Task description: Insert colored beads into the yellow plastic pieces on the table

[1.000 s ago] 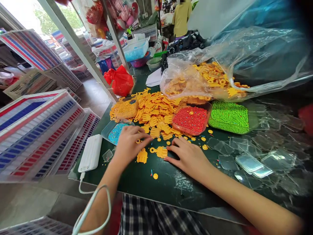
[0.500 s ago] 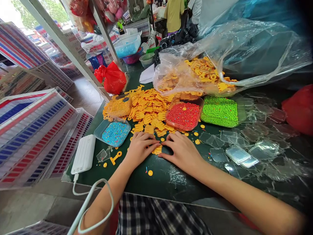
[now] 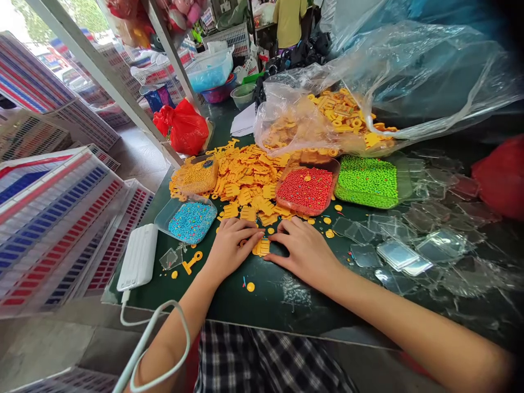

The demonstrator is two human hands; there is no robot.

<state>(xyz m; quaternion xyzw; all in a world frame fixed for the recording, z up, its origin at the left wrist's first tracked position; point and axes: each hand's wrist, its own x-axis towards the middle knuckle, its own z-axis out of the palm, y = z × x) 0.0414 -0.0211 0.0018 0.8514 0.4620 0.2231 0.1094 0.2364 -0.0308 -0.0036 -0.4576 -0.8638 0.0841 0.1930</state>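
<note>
The small yellow piece [image 3: 261, 247] lies flat on the green tabletop [image 3: 270, 308], between both hands. The left hand [image 3: 233, 248] arches beside it, its fingers [image 3: 245, 230] close together with their tips at the piece's upper left. The right hand [image 3: 303, 252] rests with its fingers [image 3: 284, 232] slightly spread, index and thumb reaching the piece's right side. Whether they pinch it, I cannot tell. A yellow key-shaped piece [image 3: 192, 262] lies left of the left hand, beside a blue bead tray [image 3: 192, 221]. Beyond sit a heap of yellow pieces [image 3: 245, 183], a red bead tray [image 3: 307, 188] and a green bead tray [image 3: 366, 182]. Clear plastic squares [image 3: 399, 254] are scattered to the right, below a plastic bag of yellow pieces [image 3: 327, 117].
</note>
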